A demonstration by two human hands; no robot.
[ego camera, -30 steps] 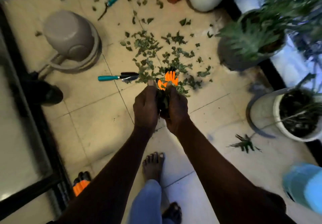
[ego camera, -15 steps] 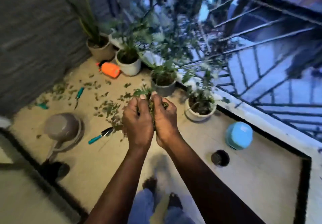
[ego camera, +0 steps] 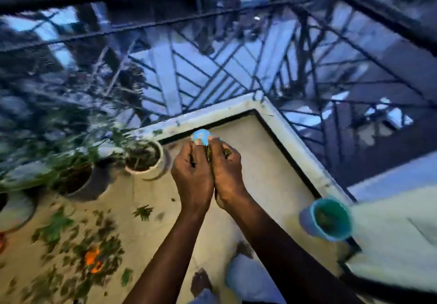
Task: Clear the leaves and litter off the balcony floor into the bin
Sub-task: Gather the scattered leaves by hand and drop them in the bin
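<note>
My left hand [ego camera: 192,176] and my right hand [ego camera: 227,172] are pressed together, palms facing, with their fingers curled round a bunch of green leaves [ego camera: 209,154] that shows only in the gap between them. They hover above the bare floor near the balcony corner. A teal bin [ego camera: 331,219] stands open to the right of my right forearm, with dark stuff inside. More loose leaves [ego camera: 71,244] lie scattered on the floor at the lower left, blurred by motion.
A light-blue object [ego camera: 201,137] peeks out behind my fingertips. A white plant pot [ego camera: 144,155] and a dark pot [ego camera: 75,180] stand along the left kerb. An orange glove [ego camera: 93,258] lies among the leaves. Metal railing [ego camera: 212,67] and a raised kerb [ego camera: 295,142] bound the corner.
My view has swung right from the leaf pile to the balcony corner. Both hands rose from the floor carrying the leaves, still pressed together. The teal bin has come into view on the right.
</note>
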